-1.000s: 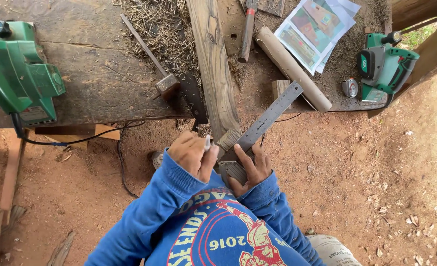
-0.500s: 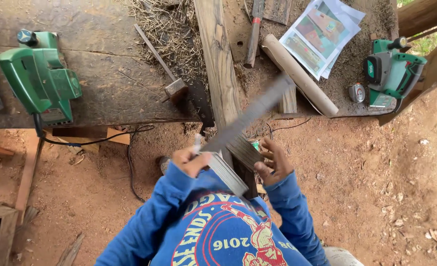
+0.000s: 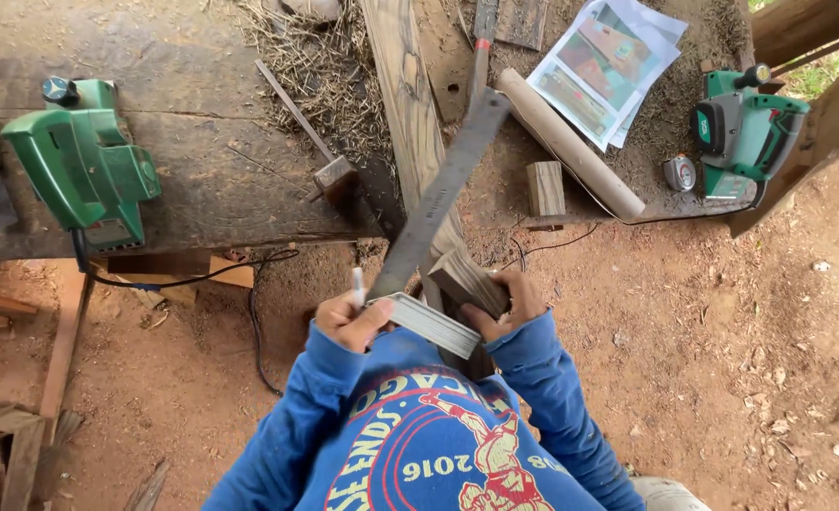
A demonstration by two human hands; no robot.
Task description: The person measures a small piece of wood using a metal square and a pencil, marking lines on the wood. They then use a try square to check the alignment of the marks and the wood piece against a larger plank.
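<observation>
My left hand (image 3: 348, 322) grips a metal try square (image 3: 433, 213) by its corner, with a white pencil (image 3: 358, 284) sticking up between the fingers. The square's long blade slants up to the right over the workbench, and its short arm (image 3: 429, 324) runs across toward my right hand. My right hand (image 3: 509, 303) holds a small wooden block (image 3: 467, 279) pressed against that short arm. Both hands are close to my chest, just off the bench's front edge and at the near end of a long plank (image 3: 405, 114).
On the rough workbench (image 3: 202, 199) lie a green power tool (image 3: 83, 166) at left, a hammer (image 3: 329, 170), straw, a round wooden post (image 3: 571, 142), a small block (image 3: 544, 187), printed sheets (image 3: 609, 66), a tape measure (image 3: 681, 173) and a green planer (image 3: 746, 128). Red dirt ground lies below.
The square has swung from lying low against the plank end to standing steeper, its blade now pointing up over the bench. Both hands have drawn apart and back toward my chest.
</observation>
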